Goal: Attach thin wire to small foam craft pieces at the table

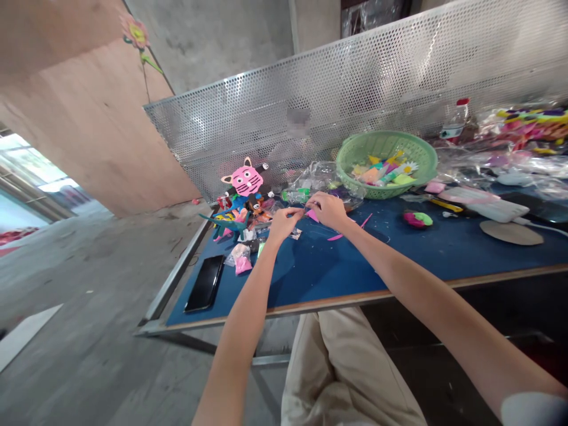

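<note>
Over the back middle of the blue table (319, 275), my left hand (284, 223) and my right hand (327, 208) meet at their fingertips. The fingers of both are pinched together around something too small to make out. Beneath my right hand a bit of pink material (313, 215) shows. Thin pink strips (366, 221) lie on the table just right of it. Left of my hands is a pink cat face (247, 179) with black stripes, above a heap of colourful clay figures (233, 222).
A green basket (386, 192) of coloured pieces stands behind my right forearm. A phone (205, 283) lies at the left edge, near small pink bags (242, 264). A bottle (454, 123), plastic wrap and a white device (499, 208) are at the right. A perforated metal panel (266, 97) rises behind.
</note>
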A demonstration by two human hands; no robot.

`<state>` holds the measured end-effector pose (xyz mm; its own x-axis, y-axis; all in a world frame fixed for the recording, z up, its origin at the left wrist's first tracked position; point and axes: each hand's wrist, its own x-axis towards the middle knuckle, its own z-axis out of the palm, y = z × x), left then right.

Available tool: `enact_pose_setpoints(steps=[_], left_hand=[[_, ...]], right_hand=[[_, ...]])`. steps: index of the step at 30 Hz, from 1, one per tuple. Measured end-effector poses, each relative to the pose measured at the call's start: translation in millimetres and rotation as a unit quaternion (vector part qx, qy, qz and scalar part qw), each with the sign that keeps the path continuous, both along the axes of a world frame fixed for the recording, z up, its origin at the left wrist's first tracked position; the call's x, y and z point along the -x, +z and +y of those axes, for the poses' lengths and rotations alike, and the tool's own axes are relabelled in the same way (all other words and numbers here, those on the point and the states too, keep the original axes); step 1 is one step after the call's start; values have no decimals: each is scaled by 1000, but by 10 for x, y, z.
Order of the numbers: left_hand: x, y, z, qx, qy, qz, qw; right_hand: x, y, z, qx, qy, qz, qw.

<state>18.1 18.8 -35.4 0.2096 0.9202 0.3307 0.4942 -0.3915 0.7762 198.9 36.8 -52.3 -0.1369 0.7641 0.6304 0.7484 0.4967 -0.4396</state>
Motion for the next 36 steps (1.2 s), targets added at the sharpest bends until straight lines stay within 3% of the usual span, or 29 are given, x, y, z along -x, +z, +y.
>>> enact_pose_setpoints(steps=[8, 17, 23, 28, 36], left_hand=[[73, -92, 91, -1, 13, 35, 999], [126, -105, 127, 0, -6, -2, 1000], [154, -102, 128, 9, -14, 7, 1000], [157, -103, 122, 8, 3, 36, 999], [102, -131, 107, -29, 61, 66, 996]], right_hand=[[4, -7, 48, 7, 70, 64, 995], [-43, -27, 112, 19, 137, 124, 983], [-62, -76, 167, 74, 179, 149, 970], [-60, -90, 167, 91, 185, 158, 966], [-70, -58, 114, 26, 162, 123, 979]])
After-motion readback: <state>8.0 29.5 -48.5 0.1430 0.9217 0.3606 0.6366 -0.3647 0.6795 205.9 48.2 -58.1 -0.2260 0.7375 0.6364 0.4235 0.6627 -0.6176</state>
